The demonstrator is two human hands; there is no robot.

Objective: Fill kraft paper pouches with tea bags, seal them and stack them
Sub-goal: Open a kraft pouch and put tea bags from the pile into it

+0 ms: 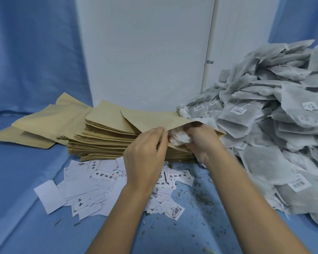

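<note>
A kraft paper pouch (154, 119) is held open at its mouth above a tall stack of flat kraft pouches (103, 140). My left hand (145, 154) pinches the pouch's upper lip between thumb and fingers. My right hand (202, 142) grips white tea bags (178, 139) and is partly inside the pouch mouth. A big heap of grey-white tea bags (268, 129) with barcode tags lies to the right, touching the stack.
Loose kraft pouches (44, 123) lie fanned out to the left of the stack. Printed white labels (99, 182) are scattered on the blue cloth (17, 180) in front. Tea crumbs (196, 197) dot the cloth. A white panel (145, 52) stands behind.
</note>
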